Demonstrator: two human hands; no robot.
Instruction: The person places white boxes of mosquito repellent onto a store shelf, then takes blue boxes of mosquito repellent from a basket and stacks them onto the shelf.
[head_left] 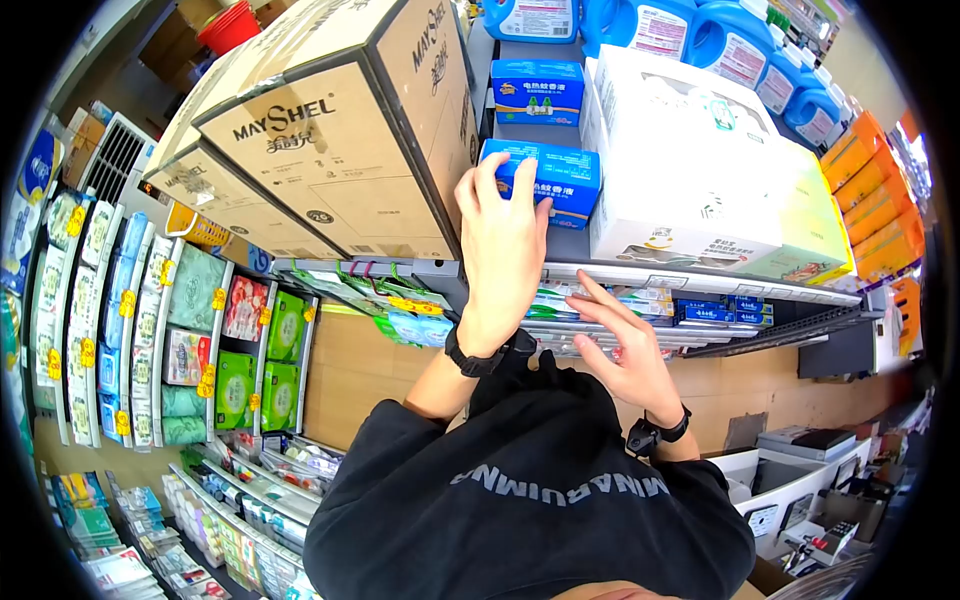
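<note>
My left hand [503,232] is on a blue box of electric mosquito repellent liquid [570,180] on the top shelf. Its fingers bend over the left part of the box's top, with the thumb at the front. A second blue box of the same kind [538,92] sits behind it. Lower and to the right, my right hand [625,345] holds nothing. Its fingers are apart, in front of the shelf's price rail [700,283]. Each wrist wears a black band.
Large brown MAYSHEL cartons [330,150] stand close on the left. A white carton [690,160] stands right of the blue boxes, beside a yellow-green box [810,210]. Blue jugs [735,50] line the back. Stocked shelves [190,340] rise at far left; orange packs [880,190] are at right.
</note>
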